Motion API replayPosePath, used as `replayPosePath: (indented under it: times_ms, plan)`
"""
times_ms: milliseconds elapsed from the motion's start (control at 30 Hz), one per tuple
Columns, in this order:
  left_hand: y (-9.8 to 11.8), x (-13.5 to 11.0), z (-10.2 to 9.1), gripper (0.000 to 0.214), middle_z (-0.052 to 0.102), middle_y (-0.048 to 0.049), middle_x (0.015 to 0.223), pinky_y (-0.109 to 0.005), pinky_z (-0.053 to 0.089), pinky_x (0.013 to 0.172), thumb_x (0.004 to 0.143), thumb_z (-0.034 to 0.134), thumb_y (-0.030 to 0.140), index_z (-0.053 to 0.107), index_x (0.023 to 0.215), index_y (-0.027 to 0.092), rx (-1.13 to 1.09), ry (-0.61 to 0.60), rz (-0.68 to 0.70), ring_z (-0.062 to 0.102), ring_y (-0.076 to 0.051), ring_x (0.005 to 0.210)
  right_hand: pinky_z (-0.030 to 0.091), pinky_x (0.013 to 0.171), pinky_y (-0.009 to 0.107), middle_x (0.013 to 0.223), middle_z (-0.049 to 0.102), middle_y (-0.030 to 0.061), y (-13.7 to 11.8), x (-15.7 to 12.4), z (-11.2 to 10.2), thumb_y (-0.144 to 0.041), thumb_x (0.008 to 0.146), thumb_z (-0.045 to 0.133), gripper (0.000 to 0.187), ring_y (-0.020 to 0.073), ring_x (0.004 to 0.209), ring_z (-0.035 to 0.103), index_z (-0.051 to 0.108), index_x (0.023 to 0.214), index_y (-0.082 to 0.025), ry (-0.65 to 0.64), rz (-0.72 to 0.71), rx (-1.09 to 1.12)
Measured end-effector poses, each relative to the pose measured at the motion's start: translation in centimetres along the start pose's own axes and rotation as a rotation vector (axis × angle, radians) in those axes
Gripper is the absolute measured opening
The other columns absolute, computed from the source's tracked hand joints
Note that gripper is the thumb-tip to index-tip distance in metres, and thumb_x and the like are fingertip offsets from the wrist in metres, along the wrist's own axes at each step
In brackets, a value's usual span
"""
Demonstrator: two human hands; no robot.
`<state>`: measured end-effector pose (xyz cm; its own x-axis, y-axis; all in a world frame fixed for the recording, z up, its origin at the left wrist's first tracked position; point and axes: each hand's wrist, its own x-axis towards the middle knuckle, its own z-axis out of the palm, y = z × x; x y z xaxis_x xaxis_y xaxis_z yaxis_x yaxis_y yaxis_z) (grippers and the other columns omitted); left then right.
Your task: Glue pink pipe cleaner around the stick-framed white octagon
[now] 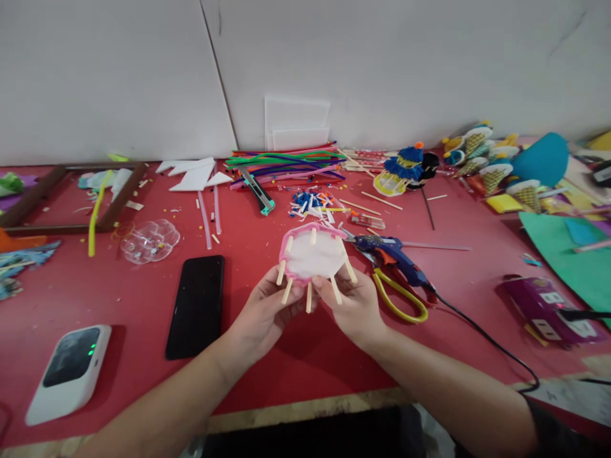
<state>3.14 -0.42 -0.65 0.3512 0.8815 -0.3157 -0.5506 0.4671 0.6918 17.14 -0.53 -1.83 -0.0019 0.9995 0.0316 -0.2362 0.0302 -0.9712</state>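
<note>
Between my two hands is a round white disc (315, 256) with a fuzzy pink rim and several short wooden sticks standing up around its edge. My left hand (267, 308) grips its lower left side, fingers curled beneath. On the lower right, my right hand (356, 305) pinches it, the thumb near the front sticks. The disc is tilted toward me above the red table (291, 356). Just right of my right hand lie yellow-handled scissors (405, 308) and a blue glue gun (396, 251), its black cord running to the right.
A black phone (195, 306) and a white device with a screen (71, 369) lie at the left. Behind are a utility knife (258, 191), pipe cleaners (286, 159) and a blue-and-yellow craft piece (401, 172). A purple power block (548, 308) stands at the right.
</note>
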Motion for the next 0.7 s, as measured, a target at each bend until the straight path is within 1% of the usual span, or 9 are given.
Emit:
replayPosePath:
  times_ms: [133, 267, 367, 467, 567, 700]
  plan:
    - [0.20, -0.02, -0.29, 0.018, 0.071, -0.0009, 0.074, -0.025, 0.054, 0.064, 0.071, 0.081, 0.020, 0.071, 0.086, 0.019, 0.037, -0.045, -0.022, 0.065, -0.013, 0.064, 0.050, 0.040, 0.023, 0.053, 0.063, -0.0020, 0.19, 0.22, -0.08, -0.044, 0.074, 0.076, 0.031, 0.0103, 0.039, 0.055, 0.061, 0.064, -0.019, -0.028, 0.064, 0.095]
    - [0.20, 0.08, -0.66, 0.020, 0.070, -0.0012, 0.076, -0.028, 0.055, 0.064, 0.071, 0.081, 0.020, 0.072, 0.088, 0.019, 0.098, -0.034, 0.017, 0.065, -0.015, 0.066, 0.050, 0.038, 0.023, 0.053, 0.063, -0.0019, 0.27, 0.39, -0.06, -0.044, 0.071, 0.078, 0.032, 0.0097, 0.038, 0.054, 0.062, 0.063, -0.018, -0.031, 0.136, 0.164]
    - [0.35, 0.14, -0.68, 0.022, 0.071, -0.0009, 0.076, -0.029, 0.055, 0.065, 0.069, 0.083, 0.019, 0.073, 0.087, 0.020, 0.121, -0.029, 0.032, 0.065, -0.015, 0.066, 0.049, 0.035, 0.022, 0.051, 0.061, -0.0026, 0.39, 0.42, 0.00, -0.045, 0.070, 0.079, 0.033, 0.0090, 0.037, 0.052, 0.062, 0.063, -0.018, -0.041, 0.175, 0.199]
    - [0.71, 0.13, -0.42, 0.021, 0.073, -0.0010, 0.072, -0.030, 0.056, 0.069, 0.066, 0.086, 0.021, 0.074, 0.083, 0.019, 0.141, -0.085, 0.029, 0.067, -0.016, 0.064, 0.046, 0.034, 0.020, 0.049, 0.059, -0.0036, 0.52, 0.25, 0.02, -0.045, 0.071, 0.078, 0.033, 0.0076, 0.035, 0.049, 0.062, 0.064, -0.017, -0.055, 0.206, 0.186]
    - [0.96, 0.10, -0.12, 0.019, 0.073, -0.0020, 0.068, -0.031, 0.056, 0.069, 0.066, 0.086, 0.024, 0.076, 0.081, 0.018, 0.177, -0.134, 0.003, 0.069, -0.018, 0.063, 0.041, 0.034, 0.018, 0.046, 0.055, -0.0049, 0.46, 0.06, 0.06, -0.045, 0.073, 0.076, 0.033, 0.0061, 0.034, 0.046, 0.061, 0.064, -0.017, -0.071, 0.199, 0.148]
    - [0.80, 0.13, -0.02, 0.016, 0.074, -0.0017, 0.068, -0.030, 0.056, 0.072, 0.068, 0.085, 0.024, 0.076, 0.081, 0.019, 0.218, -0.138, 0.020, 0.069, -0.017, 0.063, 0.037, 0.034, 0.017, 0.042, 0.051, -0.0063, 0.37, 0.15, 0.09, -0.042, 0.073, 0.076, 0.032, 0.0053, 0.033, 0.043, 0.061, 0.062, -0.017, -0.080, 0.194, 0.127]
